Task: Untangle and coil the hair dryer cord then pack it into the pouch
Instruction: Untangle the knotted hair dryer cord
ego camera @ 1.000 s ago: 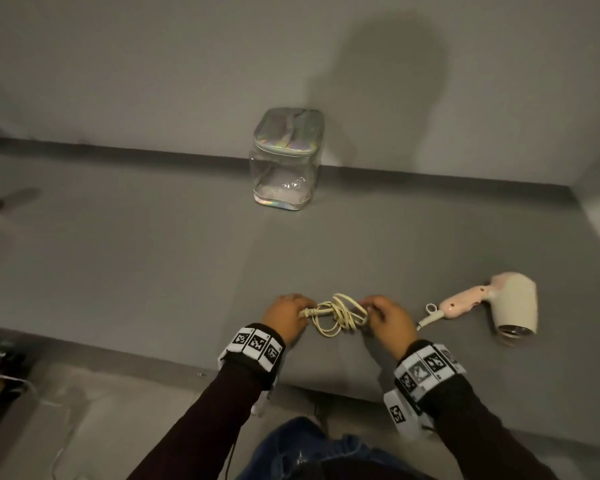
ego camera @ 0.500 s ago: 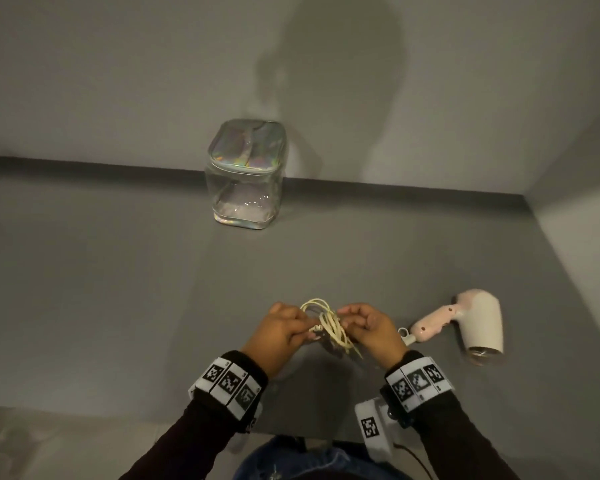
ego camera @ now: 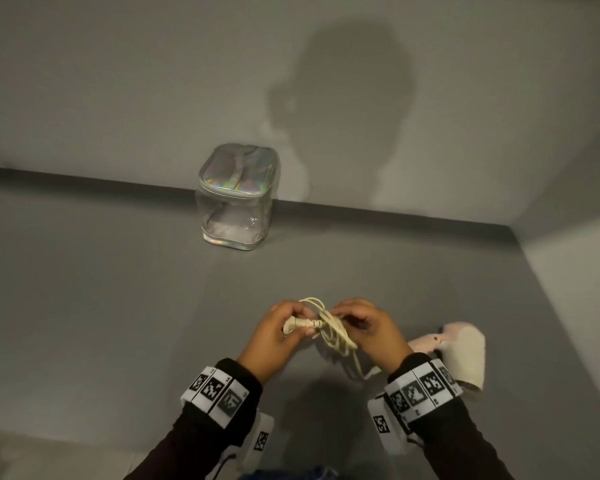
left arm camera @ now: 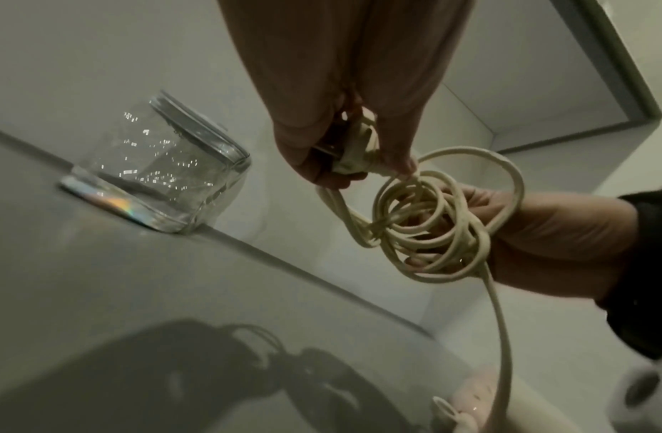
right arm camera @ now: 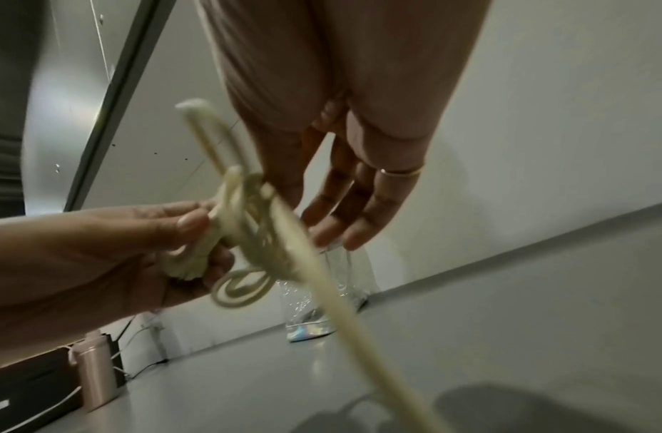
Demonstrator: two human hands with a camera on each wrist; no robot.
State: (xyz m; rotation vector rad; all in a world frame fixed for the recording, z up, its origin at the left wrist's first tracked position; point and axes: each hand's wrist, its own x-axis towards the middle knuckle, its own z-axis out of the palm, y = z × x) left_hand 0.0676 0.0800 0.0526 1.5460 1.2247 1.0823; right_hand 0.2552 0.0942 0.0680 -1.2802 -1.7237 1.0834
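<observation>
We hold the cream cord point(ego camera: 329, 332) up over the gray table point(ego camera: 118, 306), in front of the pouch point(ego camera: 238, 199). Our left hand point(ego camera: 274, 336) curls round the plug point(ego camera: 297, 326) and grips it. Our right hand point(ego camera: 371, 329) pinches the messy loops of cord just beside the plug. One long piece of cord hangs down toward the pink hair dryer point(ego camera: 458, 351), which lies on the table to the right of the pouch and nearer to us. The pouch is clear with a shiny top. It stands by the wall, with its top shut.
</observation>
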